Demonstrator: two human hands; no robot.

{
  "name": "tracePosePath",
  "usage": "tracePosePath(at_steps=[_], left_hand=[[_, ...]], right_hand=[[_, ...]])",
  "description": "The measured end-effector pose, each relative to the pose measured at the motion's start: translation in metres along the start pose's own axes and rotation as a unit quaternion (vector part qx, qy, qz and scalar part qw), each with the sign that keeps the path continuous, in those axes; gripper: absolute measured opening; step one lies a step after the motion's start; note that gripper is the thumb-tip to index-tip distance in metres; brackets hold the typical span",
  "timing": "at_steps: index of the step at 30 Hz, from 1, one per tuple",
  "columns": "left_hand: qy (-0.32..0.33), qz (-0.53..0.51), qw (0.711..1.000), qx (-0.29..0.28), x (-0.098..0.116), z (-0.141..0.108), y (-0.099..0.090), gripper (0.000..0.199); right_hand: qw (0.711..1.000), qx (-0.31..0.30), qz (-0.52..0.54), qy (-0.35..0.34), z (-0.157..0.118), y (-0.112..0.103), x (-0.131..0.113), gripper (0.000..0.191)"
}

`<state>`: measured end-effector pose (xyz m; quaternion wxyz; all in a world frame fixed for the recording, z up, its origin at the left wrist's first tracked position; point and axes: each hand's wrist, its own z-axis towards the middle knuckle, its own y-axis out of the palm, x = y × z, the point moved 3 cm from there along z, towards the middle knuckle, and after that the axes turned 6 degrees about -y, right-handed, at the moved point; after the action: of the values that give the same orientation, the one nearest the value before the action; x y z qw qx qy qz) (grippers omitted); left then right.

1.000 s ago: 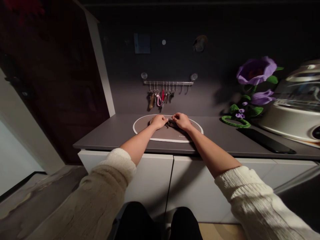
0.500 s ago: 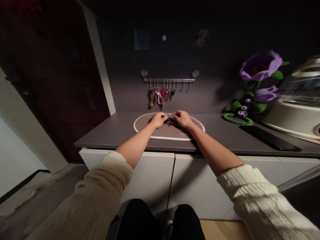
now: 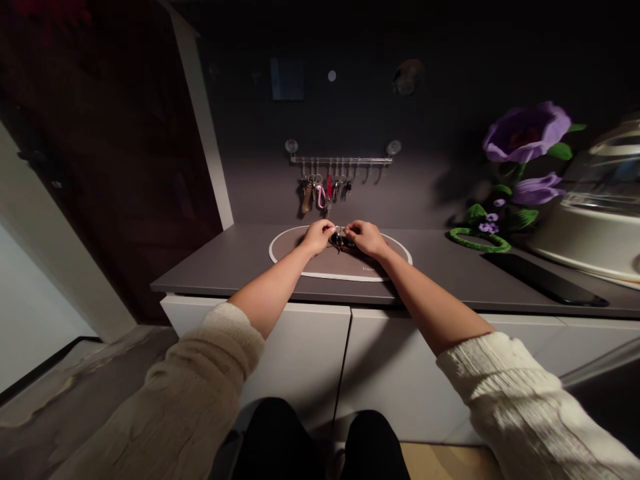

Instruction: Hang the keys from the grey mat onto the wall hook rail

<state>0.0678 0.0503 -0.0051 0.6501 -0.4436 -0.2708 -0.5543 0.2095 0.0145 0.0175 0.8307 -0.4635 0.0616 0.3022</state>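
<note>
Above the oval brown mat (image 3: 320, 268) my left hand (image 3: 319, 238) pinches at a small dark bunch of keys (image 3: 339, 241). From the other side my right hand (image 3: 364, 237) meets it, thumb and fingers closed at the ring. The thin ring shows between the fingertips of both hands, with dark pieces hanging under it. The single keys are too small to make out. Some dark items on the mat are partly hidden behind my right hand.
On the wall behind, a clear hook rail (image 3: 341, 160) carries several keys and a pink carabiner-like loop (image 3: 321, 197). At the right stand purple craft flowers (image 3: 527, 133), a black phone (image 3: 545, 279) and a white appliance (image 3: 590, 233). White cabinet doors (image 3: 295, 347) lie below the grey counter (image 3: 210, 263).
The bunch between my fingers has turned, and its ring and hanging dark pieces now show more clearly. Both hands stay almost in place; the view has shifted slightly.
</note>
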Motion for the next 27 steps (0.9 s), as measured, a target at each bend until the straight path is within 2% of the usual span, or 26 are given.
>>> tracePosePath(at_steps=[6, 15, 23, 27], left_hand=[[-0.071, -0.129, 0.989, -0.017, -0.0024, -0.0008, 0.0018, 0.004], [-0.117, -0.243, 0.962, -0.039, 0.0016, -0.0027, 0.003, 0.006], [-0.139, -0.3, 0.942, -0.052, 0.0052, -0.0052, 0.001, 0.007], [-0.142, -0.313, 0.938, -0.05, 0.0068, -0.0056, 0.0004, 0.011]], right_hand=[[0.999, 0.007, 0.042, -0.013, -0.0012, -0.0012, -0.004, 0.016], [0.995, 0.003, 0.101, -0.014, -0.0013, -0.0025, -0.0082, 0.017], [0.985, 0.01, 0.172, -0.029, 0.0009, 0.0004, -0.0048, 0.017], [0.98, 0.035, 0.197, -0.001, 0.0026, 0.0018, -0.0002, 0.024]])
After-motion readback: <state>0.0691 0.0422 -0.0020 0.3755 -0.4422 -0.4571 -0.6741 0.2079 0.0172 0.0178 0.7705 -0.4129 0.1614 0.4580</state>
